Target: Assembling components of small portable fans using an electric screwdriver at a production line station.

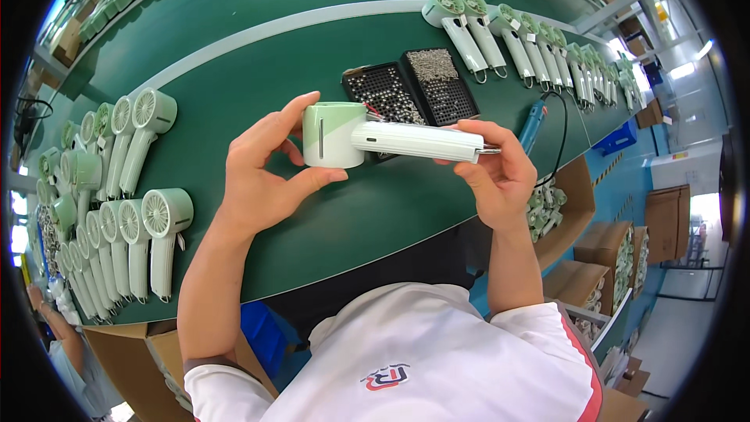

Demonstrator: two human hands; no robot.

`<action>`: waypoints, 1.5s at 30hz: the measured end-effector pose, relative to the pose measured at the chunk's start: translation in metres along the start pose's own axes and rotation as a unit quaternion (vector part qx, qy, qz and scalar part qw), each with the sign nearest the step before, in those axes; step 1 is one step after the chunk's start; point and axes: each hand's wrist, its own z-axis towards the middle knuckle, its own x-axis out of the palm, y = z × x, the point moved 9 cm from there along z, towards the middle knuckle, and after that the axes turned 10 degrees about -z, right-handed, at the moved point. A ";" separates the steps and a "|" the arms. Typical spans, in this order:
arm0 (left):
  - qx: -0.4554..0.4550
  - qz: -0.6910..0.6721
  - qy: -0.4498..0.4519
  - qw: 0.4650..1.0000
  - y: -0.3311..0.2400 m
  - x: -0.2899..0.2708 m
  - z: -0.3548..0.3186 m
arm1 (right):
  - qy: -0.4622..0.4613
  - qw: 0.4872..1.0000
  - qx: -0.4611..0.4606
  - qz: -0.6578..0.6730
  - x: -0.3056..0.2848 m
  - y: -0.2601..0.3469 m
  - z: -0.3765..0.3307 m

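Note:
I hold a pale green and white handheld fan (375, 139) sideways above the green conveyor belt (273, 70). My left hand (262, 172) grips its round head, thumb under and fingers over. My right hand (496, 176) grips the end of its white handle, where a metal loop sticks out. Red wires show near the joint between head and handle. Just beyond the fan lie two black screw trays (410, 90), one filled with small silver screws.
Rows of matching fans lie on the belt at left (125, 187) and at far right (516, 39). A blue electric screwdriver (533, 121) with a black cord lies right of the trays. Cardboard boxes (578, 211) with parts stand at right. Another person's arm (62, 336) shows at lower left.

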 end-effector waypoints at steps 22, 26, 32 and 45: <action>0.117 0.156 0.059 0.979 -0.024 0.016 -0.010 | 0.061 0.968 -0.054 -0.236 0.008 0.025 -0.016; 0.236 0.170 0.134 0.947 -0.046 0.048 -0.015 | 0.100 0.929 -0.067 -0.349 0.020 0.026 -0.035; 0.288 0.184 0.195 0.919 -0.055 0.080 -0.033 | 0.127 0.924 -0.061 -0.356 0.027 0.025 -0.051; 0.290 0.171 0.247 0.909 -0.067 0.113 -0.047 | 0.009 0.935 0.046 -0.352 -0.126 0.037 -0.108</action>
